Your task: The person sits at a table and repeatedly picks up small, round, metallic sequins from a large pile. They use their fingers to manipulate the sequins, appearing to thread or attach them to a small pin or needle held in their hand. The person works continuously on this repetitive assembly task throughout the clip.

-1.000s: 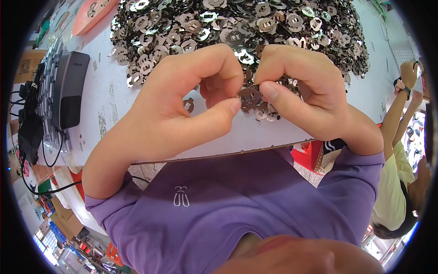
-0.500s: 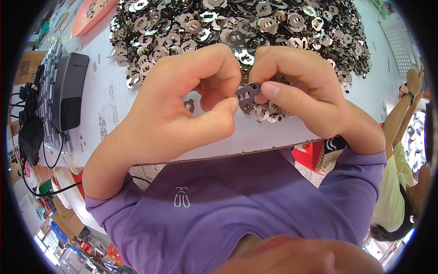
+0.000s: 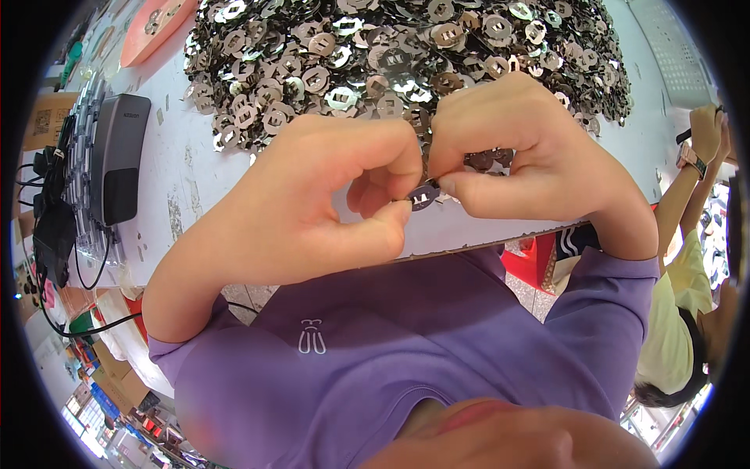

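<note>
Between my two hands, close to the table's front edge, is a small round metal disc (image 3: 423, 198) with slots cut in it. My left hand (image 3: 316, 199) pinches its left side between thumb and bent forefinger. Thumb and forefinger of my right hand (image 3: 519, 160) close on its right side, partly hiding it. Beyond my hands spreads a large heap of similar shiny slotted discs (image 3: 320, 43). A few dark discs (image 3: 488, 159) show through the gap in my right hand.
The white table (image 3: 176, 187) ends just below my hands. At the left stand a dark grey box-shaped device (image 3: 121, 160) and black cables (image 3: 48, 211). A pink tray (image 3: 152, 35) lies far left, a pale perforated basket (image 3: 672, 51) far right. Another person's arm (image 3: 695, 168) is at the right.
Both hands have come nearer the table's front edge with the disc between them. The disc has tilted, and my right fingers have closed tighter at its right side.
</note>
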Motion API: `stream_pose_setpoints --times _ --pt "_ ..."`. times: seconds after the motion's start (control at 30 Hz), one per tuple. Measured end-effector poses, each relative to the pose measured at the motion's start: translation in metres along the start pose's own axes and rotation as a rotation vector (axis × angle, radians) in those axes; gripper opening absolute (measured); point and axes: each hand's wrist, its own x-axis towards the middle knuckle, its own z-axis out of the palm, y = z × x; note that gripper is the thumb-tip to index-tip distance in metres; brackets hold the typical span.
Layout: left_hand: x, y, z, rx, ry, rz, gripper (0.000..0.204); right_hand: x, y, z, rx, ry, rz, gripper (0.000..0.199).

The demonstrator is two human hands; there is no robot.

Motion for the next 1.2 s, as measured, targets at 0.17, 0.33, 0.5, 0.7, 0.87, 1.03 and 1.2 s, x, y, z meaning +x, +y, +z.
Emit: stream_pose_setpoints --times 0.17,0.33,0.5,0.7,0.87,1.03,1.2 --pt "0.000 0.003 -0.006 -0.068 -0.068 -0.013 0.016 0.004 -0.007 -0.005 0.368 -0.131 0.294 0.009" --pt "0.002 0.007 -0.011 -0.168 -0.187 -0.147 0.017 0.009 -0.006 -0.001 0.439 -0.236 0.255 0.011" --pt "0.001 0.006 -0.009 -0.144 -0.115 -0.121 0.016 0.004 -0.002 0.006 0.297 -0.092 0.140 0.009" --pt "0.000 0.014 -0.007 -0.005 -0.040 -0.200 0.016 -0.001 -0.004 0.004 0.074 0.006 0.020 0.007" --pt "0.000 0.010 -0.008 -0.197 -0.037 -0.203 0.017 -0.002 -0.007 0.007 0.070 0.061 -0.016 0.006" --pt "-0.001 0.010 -0.007 -0.191 -0.047 -0.159 0.018 -0.002 -0.009 0.008 0.075 0.086 -0.033 0.006" --pt "0.000 0.009 -0.007 -0.161 -0.056 -0.168 0.017 -0.002 -0.008 0.011 0.090 0.111 -0.041 0.005"
